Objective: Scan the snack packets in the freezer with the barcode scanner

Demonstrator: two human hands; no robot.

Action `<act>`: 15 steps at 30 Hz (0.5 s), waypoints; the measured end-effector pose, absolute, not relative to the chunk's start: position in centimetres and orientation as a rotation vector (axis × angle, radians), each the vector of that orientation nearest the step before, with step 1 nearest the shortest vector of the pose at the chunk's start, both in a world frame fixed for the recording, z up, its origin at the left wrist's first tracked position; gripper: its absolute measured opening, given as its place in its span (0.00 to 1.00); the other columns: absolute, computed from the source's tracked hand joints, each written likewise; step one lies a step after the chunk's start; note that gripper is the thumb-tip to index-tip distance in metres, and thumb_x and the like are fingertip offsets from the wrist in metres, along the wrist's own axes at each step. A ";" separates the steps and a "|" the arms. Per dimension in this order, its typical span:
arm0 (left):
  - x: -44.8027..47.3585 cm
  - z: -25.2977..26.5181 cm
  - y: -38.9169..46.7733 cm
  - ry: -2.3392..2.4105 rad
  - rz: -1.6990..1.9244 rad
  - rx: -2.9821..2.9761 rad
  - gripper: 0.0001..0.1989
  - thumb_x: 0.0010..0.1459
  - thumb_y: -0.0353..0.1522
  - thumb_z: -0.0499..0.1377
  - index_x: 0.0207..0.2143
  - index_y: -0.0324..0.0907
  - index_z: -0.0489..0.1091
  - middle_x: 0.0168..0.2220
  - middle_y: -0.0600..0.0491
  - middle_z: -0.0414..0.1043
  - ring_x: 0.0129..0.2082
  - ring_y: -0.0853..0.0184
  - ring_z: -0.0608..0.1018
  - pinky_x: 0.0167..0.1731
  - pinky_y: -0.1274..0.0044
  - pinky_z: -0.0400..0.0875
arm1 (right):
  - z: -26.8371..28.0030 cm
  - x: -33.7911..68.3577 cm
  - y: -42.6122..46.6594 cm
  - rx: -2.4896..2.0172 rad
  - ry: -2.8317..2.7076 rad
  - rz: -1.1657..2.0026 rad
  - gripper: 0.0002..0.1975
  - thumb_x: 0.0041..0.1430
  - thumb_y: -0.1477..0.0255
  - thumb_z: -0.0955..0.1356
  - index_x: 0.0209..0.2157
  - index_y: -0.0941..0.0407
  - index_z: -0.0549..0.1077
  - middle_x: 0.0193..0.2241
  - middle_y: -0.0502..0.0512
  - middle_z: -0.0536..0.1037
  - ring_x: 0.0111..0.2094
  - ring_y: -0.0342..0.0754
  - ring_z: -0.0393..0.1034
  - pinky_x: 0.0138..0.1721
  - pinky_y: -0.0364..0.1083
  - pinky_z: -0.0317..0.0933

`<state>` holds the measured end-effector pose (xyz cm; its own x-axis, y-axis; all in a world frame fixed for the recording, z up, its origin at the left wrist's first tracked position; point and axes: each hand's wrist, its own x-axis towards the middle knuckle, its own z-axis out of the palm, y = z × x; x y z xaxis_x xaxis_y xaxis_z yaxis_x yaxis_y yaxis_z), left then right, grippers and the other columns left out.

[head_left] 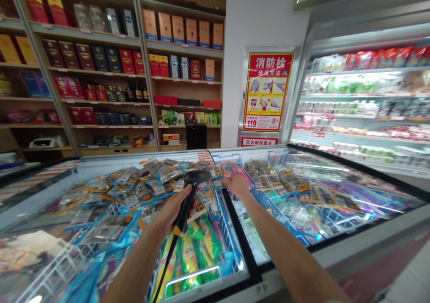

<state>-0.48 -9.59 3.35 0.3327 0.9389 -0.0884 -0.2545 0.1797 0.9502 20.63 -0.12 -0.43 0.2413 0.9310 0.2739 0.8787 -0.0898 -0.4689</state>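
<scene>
My left hand (176, 211) is wrapped round the handle of a black and yellow barcode scanner (183, 206), whose head tilts to the right. A black cord runs down from its grip. To the right of the scanner's head, my right hand (238, 185) reaches over the freezer, its fingers bent together at the edge of a small snack packet (218, 183) with blue and orange trim. The fingertips are small and partly hidden. Many similar packets (131, 193) lie spread beneath and to the left of the scanner, and more packets (317, 195) lie on the right side.
Under my hands is a chest freezer with a dark centre bar (237, 229) and wire baskets. Green and yellow ice-cream packs (191, 251) fill the near basket. Behind stand shelves of boxed bottles (116, 61), a fire-hydrant notice (268, 92) and a lit open fridge (363, 97).
</scene>
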 end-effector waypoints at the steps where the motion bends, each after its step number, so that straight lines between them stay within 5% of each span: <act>1: -0.5 3.4 -9.6 0.835 0.997 1.048 0.17 0.48 0.42 0.53 0.34 0.38 0.64 0.18 0.55 0.65 0.14 0.76 0.65 0.13 0.84 0.58 | -0.4 19.8 0.0 -1.999 -1.652 0.142 0.25 0.49 0.54 0.57 0.35 0.59 0.71 0.35 0.64 0.73 0.40 0.55 0.66 0.38 0.50 0.57; 9: -0.2 3.6 -9.7 0.857 0.993 1.081 0.16 0.48 0.43 0.52 0.28 0.38 0.62 0.18 0.56 0.64 0.14 0.76 0.64 0.13 0.84 0.57 | -0.7 19.2 0.7 -2.046 -1.608 0.291 0.24 0.38 0.56 0.67 0.34 0.60 0.72 0.36 0.66 0.73 0.39 0.57 0.67 0.35 0.50 0.60; 15: 0.1 3.5 -9.7 0.864 0.999 1.114 0.16 0.47 0.43 0.53 0.26 0.37 0.62 0.17 0.55 0.64 0.13 0.76 0.64 0.13 0.83 0.57 | -2.2 22.5 0.9 -1.972 -1.548 0.384 0.17 0.35 0.60 0.69 0.25 0.59 0.72 0.25 0.58 0.74 0.32 0.53 0.69 0.29 0.45 0.61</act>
